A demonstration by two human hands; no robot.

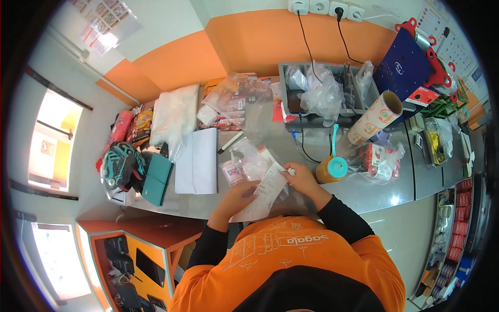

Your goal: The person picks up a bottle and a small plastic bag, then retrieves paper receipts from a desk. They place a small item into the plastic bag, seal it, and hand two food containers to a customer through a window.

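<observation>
- Well, a long paper slip (270,186) is up between two hands, close to the orange shirt (291,244) and by the near edge of the table (382,198)
- The left hand (240,198) has its fingers bent in close, holding the left side of the long paper slip
- The right hand (301,182) pinches the slip near its top, and its fingers also hold a small white thing (291,171); I cannot tell what that is
- The slip looks thin, so it could rip if the two hands pull apart too hard
- If the right fingers let go to turn the slip, the small white thing could drop out
- The low end hangs near the table edge, so a loose grip could let the slip fall to the floor
- Clear plastic bags (250,158) lie just past the slip, and it could get lost in them if it is put down there
- A cup with a blue lid (337,167) stands just beside the right hand; a quick swing that way could knock it over and spill what may be inside
</observation>
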